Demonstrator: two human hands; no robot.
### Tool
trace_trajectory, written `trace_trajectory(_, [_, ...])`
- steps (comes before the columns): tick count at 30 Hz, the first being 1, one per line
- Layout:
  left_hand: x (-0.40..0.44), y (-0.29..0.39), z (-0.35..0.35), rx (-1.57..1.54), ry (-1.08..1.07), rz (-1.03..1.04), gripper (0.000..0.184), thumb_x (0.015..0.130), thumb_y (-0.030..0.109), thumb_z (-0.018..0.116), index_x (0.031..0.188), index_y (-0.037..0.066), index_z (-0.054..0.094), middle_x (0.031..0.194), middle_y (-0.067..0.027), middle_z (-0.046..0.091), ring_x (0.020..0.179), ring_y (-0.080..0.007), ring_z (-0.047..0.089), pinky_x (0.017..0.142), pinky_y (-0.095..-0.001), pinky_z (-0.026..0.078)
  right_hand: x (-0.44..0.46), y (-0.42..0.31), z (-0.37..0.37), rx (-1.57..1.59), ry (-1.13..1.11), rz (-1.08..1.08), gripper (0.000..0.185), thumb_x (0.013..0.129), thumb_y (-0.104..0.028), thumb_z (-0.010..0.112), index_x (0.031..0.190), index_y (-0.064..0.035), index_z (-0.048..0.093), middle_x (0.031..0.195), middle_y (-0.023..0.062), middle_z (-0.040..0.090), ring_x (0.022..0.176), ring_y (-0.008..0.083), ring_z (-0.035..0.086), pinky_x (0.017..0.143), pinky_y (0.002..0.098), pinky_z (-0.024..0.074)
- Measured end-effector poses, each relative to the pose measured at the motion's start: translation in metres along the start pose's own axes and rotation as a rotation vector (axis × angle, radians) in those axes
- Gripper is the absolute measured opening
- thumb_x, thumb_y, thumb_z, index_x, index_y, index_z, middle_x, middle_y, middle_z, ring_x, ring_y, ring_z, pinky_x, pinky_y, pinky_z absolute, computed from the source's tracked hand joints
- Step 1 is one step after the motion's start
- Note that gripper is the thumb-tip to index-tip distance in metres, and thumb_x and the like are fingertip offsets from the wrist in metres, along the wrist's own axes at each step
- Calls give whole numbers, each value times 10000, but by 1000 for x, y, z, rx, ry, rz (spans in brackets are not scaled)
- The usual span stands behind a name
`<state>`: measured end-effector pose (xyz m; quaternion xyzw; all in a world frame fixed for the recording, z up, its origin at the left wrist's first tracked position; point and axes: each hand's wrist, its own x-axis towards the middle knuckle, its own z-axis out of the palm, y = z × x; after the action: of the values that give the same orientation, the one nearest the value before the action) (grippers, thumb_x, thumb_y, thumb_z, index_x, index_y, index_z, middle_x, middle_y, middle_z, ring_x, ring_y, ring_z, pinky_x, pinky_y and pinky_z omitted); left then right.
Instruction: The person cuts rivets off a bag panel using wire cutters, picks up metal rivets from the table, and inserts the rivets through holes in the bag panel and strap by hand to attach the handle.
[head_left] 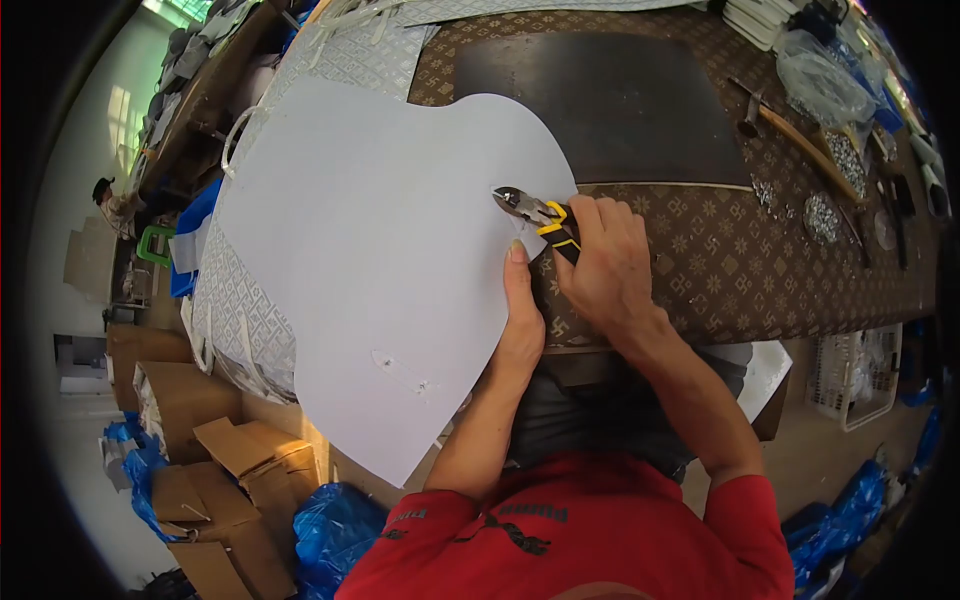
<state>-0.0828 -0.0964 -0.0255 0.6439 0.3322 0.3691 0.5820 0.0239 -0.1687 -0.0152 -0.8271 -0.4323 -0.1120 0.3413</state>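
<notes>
A large white sheet (350, 220) with curved edges, stiff like thin plastic or card, lies in front of me and overhangs the table's near side. My left hand (522, 315) pinches its right edge, thumb on top and fingers hidden beneath. In my right hand (612, 262) is a pair of pliers (527, 208) with black and yellow handles. Their jaws are over the sheet's right lobe, just above my left thumb, by a small clear piece; whether they grip it I cannot tell. Lower on the sheet sits a clear strip (402, 373) with small metal fasteners.
A dark flat mat (600, 105) lies on the brown patterned tablecloth (690, 260). To the right are a hammer (815, 150), a plastic bag (822, 80) and piles of small metal parts (822, 218). Cardboard boxes (235, 500) stand on the floor at left. Another person (112, 205) is far left.
</notes>
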Motion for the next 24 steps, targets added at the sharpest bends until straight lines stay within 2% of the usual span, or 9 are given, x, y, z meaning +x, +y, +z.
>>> trace_trajectory(1, [0,-1,1,11,-13,-2,428,1079,243,521,1384,-58,541,1366,-188,597,1242,-290,557,1082,-388,417,1,3,2,12,2,3,431,735,-79,763,1140,-72,615,974,138,601,904,355,597,771,438,455])
trace_trajectory(6, [-2,0,2,-61,60,26,436,1081,280,533,1341,-68,571,1326,-154,613,1204,-255,559,1071,-382,420,13,14,4,65,-46,-43,351,724,-77,768,1024,-65,588,935,136,610,854,363,628,714,447,497])
trace_trajectory(10, [2,1,2,26,131,45,431,1071,263,557,1312,-94,578,1309,-131,617,1178,-234,565,1064,-366,426,27,26,7,71,-99,-136,358,723,-92,764,1036,-63,591,919,124,624,875,348,657,719,455,536])
trace_trajectory(13, [5,-5,0,-59,36,-55,412,1055,222,581,1309,-101,580,1323,-139,612,1185,-224,569,1072,-362,421,18,27,-2,6,-140,-50,358,728,-105,759,1045,-68,599,916,122,629,894,346,661,734,455,541])
trace_trajectory(14, [6,-7,1,-124,41,22,409,1044,199,595,1324,-98,571,1331,-143,607,1189,-224,573,1073,-363,423,20,26,-8,-19,-121,-88,355,731,-110,756,1051,-70,606,918,119,632,894,346,660,736,456,540])
trace_trajectory(15, [9,-8,2,-187,56,94,410,1034,175,608,1338,-96,562,1340,-146,602,1193,-223,576,1074,-365,425,17,29,-21,-29,-132,-82,355,731,-110,756,1051,-70,606,918,119,632,894,346,660,736,456,540])
trace_trajectory(19, [16,-12,0,-311,57,101,427,1009,126,635,1363,-93,537,1349,-146,596,1203,-225,576,1071,-365,432,-12,62,-89,72,-36,-46,409,790,-131,794,1162,-49,646,1073,127,685,975,345,678,843,407,554])
trace_trajectory(23, [19,-14,-1,-350,69,108,445,994,90,645,1379,-93,518,1352,-144,593,1207,-234,574,1075,-363,432,-53,112,-157,5,-38,214,511,820,-186,837,1264,-40,631,1140,131,682,1052,314,672,938,374,527])
trace_trajectory(24, [18,-13,1,-355,74,108,445,994,90,645,1379,-93,518,1352,-144,593,1207,-234,574,1075,-363,432,-65,124,-169,1,-41,208,511,820,-186,837,1264,-40,631,1140,131,682,1052,314,672,938,374,527])
